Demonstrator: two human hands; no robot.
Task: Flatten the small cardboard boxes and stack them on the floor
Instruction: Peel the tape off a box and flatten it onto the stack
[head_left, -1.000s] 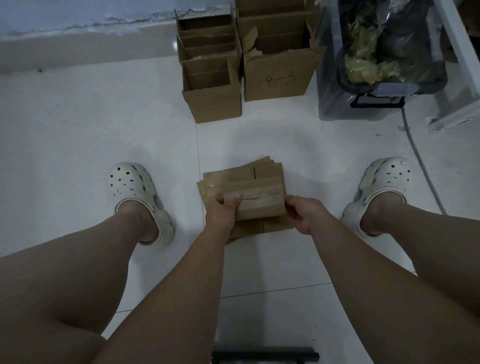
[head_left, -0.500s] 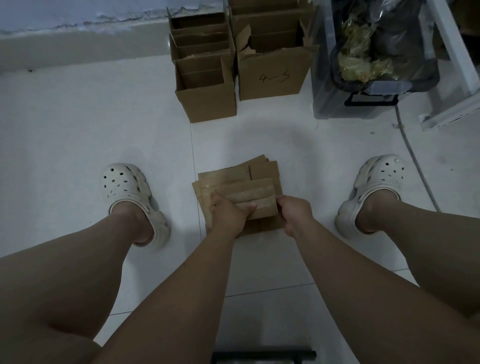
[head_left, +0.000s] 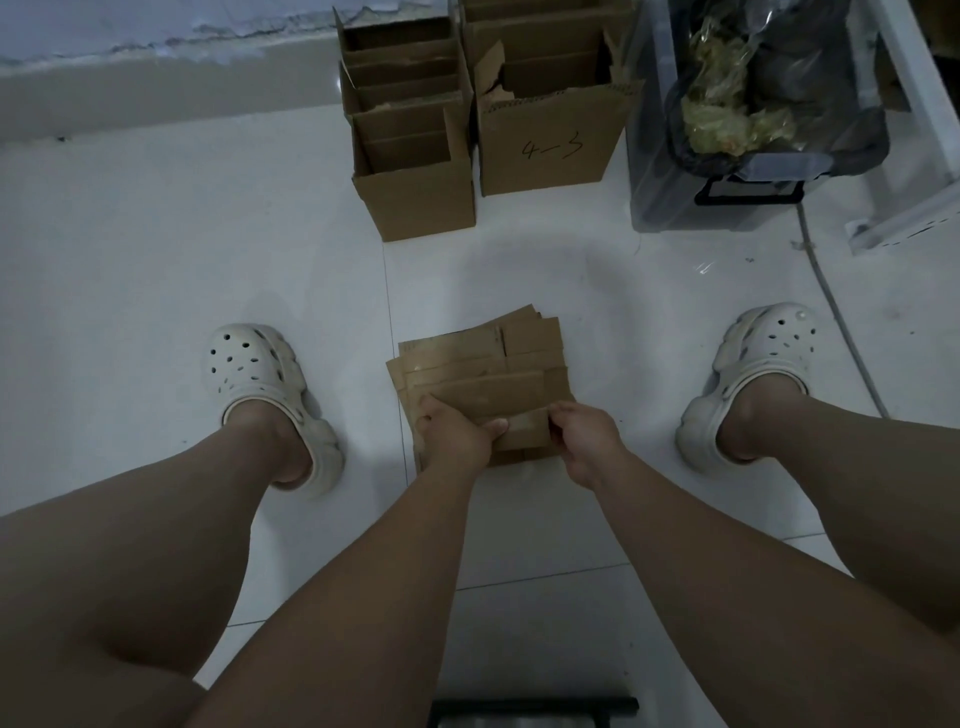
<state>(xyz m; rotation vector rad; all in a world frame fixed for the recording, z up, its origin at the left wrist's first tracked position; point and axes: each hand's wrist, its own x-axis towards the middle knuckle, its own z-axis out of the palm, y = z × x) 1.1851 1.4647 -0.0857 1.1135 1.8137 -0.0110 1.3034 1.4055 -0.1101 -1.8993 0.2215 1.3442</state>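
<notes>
Cardboard box (head_left: 488, 397), flattened, had sunk onto the stack (head_left: 527, 338) since a second earlier, my left hand (head_left: 457, 434) and right hand (head_left: 584, 436) still pinching its ends, so it was nearly placed.

We seem to be in a storeroom or packing corner: a white tiled floor (head_left: 156, 260), open cardboard cartons (head_left: 415, 156) lined against a flaking wall (head_left: 130, 31), a clear plastic bin (head_left: 647, 197), and a white metal rack (head_left: 932, 104).

Bare floor (head_left: 156, 249) L of flat stack (head_left: 467, 358) & betw. it and upright boxes (head_left: 421, 202). Bin (head_left: 654, 202) + prob. a cable (head_left: 835, 312) crowd far R.
</notes>
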